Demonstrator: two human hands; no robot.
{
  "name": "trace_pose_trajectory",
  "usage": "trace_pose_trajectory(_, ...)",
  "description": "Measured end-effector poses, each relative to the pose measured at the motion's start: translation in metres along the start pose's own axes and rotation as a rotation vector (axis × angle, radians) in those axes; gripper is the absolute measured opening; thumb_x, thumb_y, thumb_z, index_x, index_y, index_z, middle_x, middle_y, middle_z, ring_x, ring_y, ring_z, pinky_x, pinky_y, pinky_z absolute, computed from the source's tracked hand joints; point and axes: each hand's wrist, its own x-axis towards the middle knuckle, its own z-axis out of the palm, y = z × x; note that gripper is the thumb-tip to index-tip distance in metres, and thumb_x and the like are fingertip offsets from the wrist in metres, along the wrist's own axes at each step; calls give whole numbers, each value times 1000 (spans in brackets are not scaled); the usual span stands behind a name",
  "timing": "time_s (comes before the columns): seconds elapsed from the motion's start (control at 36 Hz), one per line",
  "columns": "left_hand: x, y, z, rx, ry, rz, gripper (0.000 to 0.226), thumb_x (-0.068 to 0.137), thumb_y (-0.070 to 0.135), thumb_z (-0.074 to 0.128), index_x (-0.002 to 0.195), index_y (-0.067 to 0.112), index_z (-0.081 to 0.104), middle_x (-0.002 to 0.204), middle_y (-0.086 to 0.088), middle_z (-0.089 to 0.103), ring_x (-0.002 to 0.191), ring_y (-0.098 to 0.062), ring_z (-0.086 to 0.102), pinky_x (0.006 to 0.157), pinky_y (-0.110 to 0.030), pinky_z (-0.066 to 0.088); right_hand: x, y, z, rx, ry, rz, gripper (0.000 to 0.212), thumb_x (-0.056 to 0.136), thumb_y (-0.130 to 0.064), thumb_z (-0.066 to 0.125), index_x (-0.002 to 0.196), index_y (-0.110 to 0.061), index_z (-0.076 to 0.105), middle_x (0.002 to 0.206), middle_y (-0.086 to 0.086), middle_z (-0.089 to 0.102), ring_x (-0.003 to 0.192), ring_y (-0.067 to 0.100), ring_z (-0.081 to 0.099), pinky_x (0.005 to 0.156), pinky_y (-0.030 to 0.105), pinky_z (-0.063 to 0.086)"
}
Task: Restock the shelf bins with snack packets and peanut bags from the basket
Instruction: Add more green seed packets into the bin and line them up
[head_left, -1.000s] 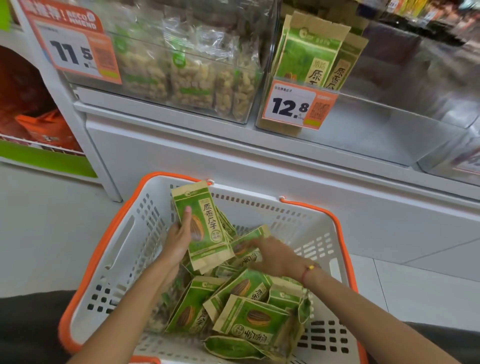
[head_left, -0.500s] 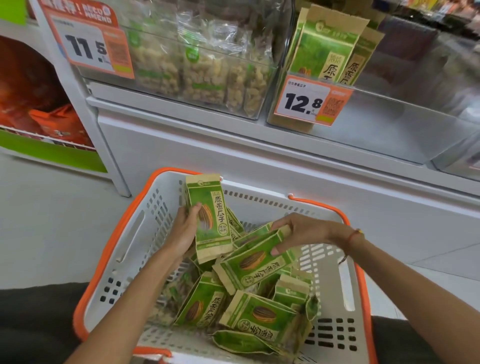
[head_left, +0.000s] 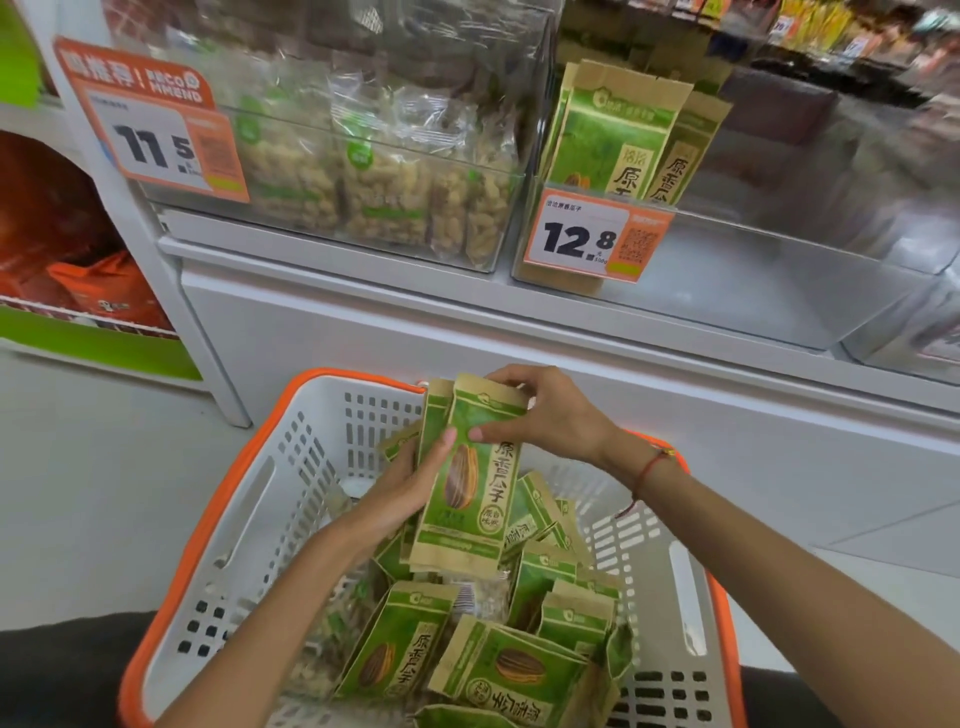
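Gripping a small upright stack of green and tan snack packets (head_left: 470, 478) over the far half of a basket, both hands work together: the left hand (head_left: 410, 483) curls its fingers (head_left: 441, 452) around the stack's left edge from behind, thumb on the front, while the right hand (head_left: 550, 415) pinches the top of the front packet, its fingers (head_left: 506, 376) hooked over the upper edge and its thumb pressed on the printed face. A red string bracelet (head_left: 649, 467) circles the right wrist. The stack stands just above the white basket (head_left: 260, 519) with its orange rim, which sits on the floor against the shelf base. More green packets (head_left: 509, 670) lie jumbled in the near and right parts of the basket. On the shelf above, a clear bin (head_left: 753, 291) at the right holds a few matching green packets (head_left: 618, 140) standing at its left end behind a 12.8 price tag (head_left: 592, 236). Left of it, another clear bin holds peanut bags (head_left: 384, 187) in clear wrap, with an 11.5 price tag (head_left: 156, 135) at its left corner.
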Motion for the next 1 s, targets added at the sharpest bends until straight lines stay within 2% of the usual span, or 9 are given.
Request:
trace_pose_trajectory(0.11, 0, 8, 0, -14, 6, 63, 65, 85, 61, 37, 143, 35, 25, 142, 12, 35, 125, -5, 31, 104, -31, 29, -13, -6, -5, -58, 93, -27, 55, 69, -22, 84, 118, -15, 61, 98, -3, 60, 78, -3, 54, 66, 7, 40)
trace_pose_trajectory(0.22, -5, 31, 13, 63, 30, 179, 21, 95, 47, 36, 115, 44, 31, 105, 32, 39, 114, 1, 40, 89, -17, 34, -38, -20, -38, -77, 76, 183, 80, 77, -34, 76, 141, -22, 31, 127, -5, 44, 117, 14, 47, 88, 21, 40)
trace_pose_trajectory(0.31, -13, 61, 30, 67, 14, 306, 31, 91, 49, 38, 119, 40, 28, 105, 35, 42, 107, 14, 47, 82, -9, 39, -59, -36, -71, 66, -213, 227, 55, 81, -29, 74, 129, -27, 45, 123, -8, 60, 120, 16, 54, 102, 34, 44)
trace_pose_trajectory(0.39, -14, 95, 44, 43, 25, 483, 47, 86, 51, 46, 126, 34, 31, 111, 24, 54, 96, 20, 54, 70, -3, 43, -80, -55, -103, 135, -268, 161, 52, 85, -27, 66, 133, -26, 46, 126, -6, 62, 118, 14, 58, 103, 40, 45)
trace_pose_trajectory(0.5, -13, 148, 53, 156, 42, 712, 55, 73, 67, 51, 120, 54, 26, 112, 35, 56, 105, 12, 55, 83, -13, 47, -104, -79, -143, 106, -49, 6, 50, 80, -24, 70, 126, -23, 53, 120, -6, 66, 113, 10, 60, 98, 35, 49)
trace_pose_trajectory(0.64, -17, 220, 62, 385, -34, 934, 73, 71, 69, 51, 135, 51, 19, 127, 30, 46, 119, 6, 46, 98, -26, 41, -125, -93, -187, 9, 247, -258, 52, 69, -20, 76, 118, -21, 58, 112, -13, 68, 104, 5, 64, 87, 18, 51)
trace_pose_trajectory(0.72, -8, 254, 64, 602, 67, 1095, 80, 73, 66, 56, 141, 38, 23, 131, 20, 33, 121, 2, 32, 99, -23, 31, -126, -100, -203, -140, 470, -386, 56, 64, -24, 77, 116, -17, 58, 109, -29, 62, 103, -8, 59, 84, 5, 44)
trace_pose_trajectory(0.78, 1, 271, 63, 714, 122, 1176, 77, 76, 61, 62, 140, 34, 29, 126, 18, 33, 115, -2, 31, 99, -26, 33, -122, -97, -212, -233, 596, -468, 63, 65, -24, 80, 120, -14, 52, 111, -25, 61, 102, -7, 59, 86, 7, 43)
trace_pose_trajectory(1.0, 49, 314, 61, 963, 277, 921, 86, 64, 53, 79, 133, 31, 34, 125, 5, 50, 117, -17, 46, 95, -37, 42, -65, -64, -238, -379, 715, -320, 65, 65, -30, 85, 115, -31, 45, 106, -16, 65, 98, 5, 64, 85, 33, 53)
